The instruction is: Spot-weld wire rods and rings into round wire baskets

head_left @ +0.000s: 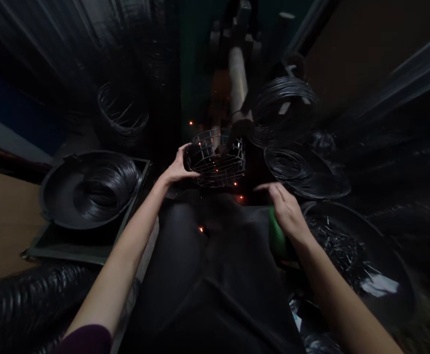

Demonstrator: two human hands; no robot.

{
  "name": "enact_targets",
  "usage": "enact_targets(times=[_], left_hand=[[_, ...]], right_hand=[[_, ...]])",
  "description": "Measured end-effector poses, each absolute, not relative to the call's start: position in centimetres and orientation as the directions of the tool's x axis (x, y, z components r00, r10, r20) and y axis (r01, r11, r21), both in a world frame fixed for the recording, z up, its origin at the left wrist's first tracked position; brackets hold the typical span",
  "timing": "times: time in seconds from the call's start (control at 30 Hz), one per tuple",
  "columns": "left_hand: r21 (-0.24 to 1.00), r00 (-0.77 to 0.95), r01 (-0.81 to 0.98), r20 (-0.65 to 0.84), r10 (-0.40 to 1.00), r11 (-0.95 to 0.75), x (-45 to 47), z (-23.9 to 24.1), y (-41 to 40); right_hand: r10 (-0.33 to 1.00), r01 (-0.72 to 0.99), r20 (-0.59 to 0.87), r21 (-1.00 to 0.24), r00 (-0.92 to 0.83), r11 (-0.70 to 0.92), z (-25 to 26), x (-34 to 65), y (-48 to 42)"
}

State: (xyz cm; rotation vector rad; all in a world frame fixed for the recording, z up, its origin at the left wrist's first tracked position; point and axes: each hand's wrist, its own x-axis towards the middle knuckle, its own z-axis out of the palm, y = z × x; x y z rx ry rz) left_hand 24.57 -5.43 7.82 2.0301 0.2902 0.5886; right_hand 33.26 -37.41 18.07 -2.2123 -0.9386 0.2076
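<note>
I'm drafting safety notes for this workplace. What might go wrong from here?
Burns: orange sparks show close to the bare left hand and could sting it. Scorching: one spark appears over the dark clothing on the lap, so the cloth might be marked. Slipping: only the left hand holds the wire basket, with the right hand apart from it, so it may shift or tilt.

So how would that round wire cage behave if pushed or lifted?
The wire cage is probably light for its size, being mostly open gaps. Its hoops show a round outline at the left hand, so it seems fairly stiff.
</note>
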Motion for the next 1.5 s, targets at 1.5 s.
enact_targets(times=[1.5], left_hand=[[0.553, 0.875, -0.102, 0.445, 0.189, -0.827, 23.3, 13.9, -11.2]], right_hand=[[0.955, 0.944, -0.050, 0.176, 0.293, -0.281, 19.6, 33.1, -30.0]])
